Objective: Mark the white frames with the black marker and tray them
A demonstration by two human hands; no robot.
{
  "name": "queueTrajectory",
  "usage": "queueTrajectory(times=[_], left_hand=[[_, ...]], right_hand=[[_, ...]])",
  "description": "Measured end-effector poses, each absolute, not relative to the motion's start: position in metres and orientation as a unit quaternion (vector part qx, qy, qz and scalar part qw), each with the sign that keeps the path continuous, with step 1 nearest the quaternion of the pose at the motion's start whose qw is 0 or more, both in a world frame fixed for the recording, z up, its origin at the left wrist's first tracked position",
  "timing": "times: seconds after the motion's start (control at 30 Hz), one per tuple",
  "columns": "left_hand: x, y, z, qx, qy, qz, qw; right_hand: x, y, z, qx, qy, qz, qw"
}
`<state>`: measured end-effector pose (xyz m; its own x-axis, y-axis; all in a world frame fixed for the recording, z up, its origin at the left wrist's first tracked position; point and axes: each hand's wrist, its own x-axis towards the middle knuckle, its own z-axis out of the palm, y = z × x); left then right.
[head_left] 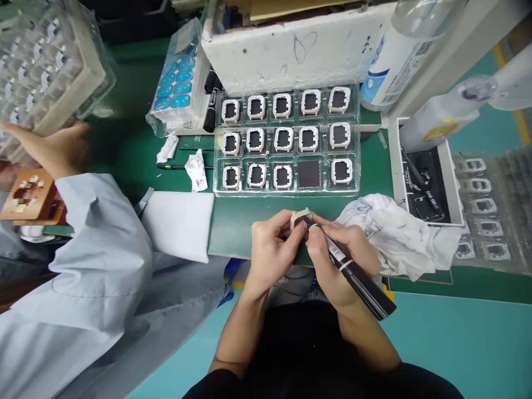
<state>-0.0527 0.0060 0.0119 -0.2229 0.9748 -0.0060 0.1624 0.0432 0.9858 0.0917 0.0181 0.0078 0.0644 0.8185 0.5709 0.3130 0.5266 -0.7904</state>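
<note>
My left hand is closed on a small white square frame part, held just above the near edge of the green mat. My right hand grips a black marker pen like a pencil, its tip touching the part. Right behind my hands lies a clear plastic tray with three rows of the same white frames with dark centres; one pocket in the near row holds no white frame.
A co-worker in a light blue sleeve at left handles a clear tray. A crumpled white cloth lies right of my hands. A white box, a spray bottle, a blue blister pack and more trays surround the mat.
</note>
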Motion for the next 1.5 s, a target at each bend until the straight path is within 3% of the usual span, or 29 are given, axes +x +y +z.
queueTrajectory(times=[0.73,1.07,1.5], left_hand=[[-0.054,0.007,0.007,0.505,0.604,0.491,0.374],[-0.056,0.013,0.018,0.396,0.545,0.514,0.531],[-0.068,0.015,0.02,0.38,0.512,0.533,0.556]], right_hand=[[0.09,0.018,0.006,-0.437,-0.63,0.208,0.607],[0.09,0.015,-0.011,-0.42,-0.596,0.244,0.64],[0.088,0.018,-0.003,-0.355,-0.614,0.231,0.666]])
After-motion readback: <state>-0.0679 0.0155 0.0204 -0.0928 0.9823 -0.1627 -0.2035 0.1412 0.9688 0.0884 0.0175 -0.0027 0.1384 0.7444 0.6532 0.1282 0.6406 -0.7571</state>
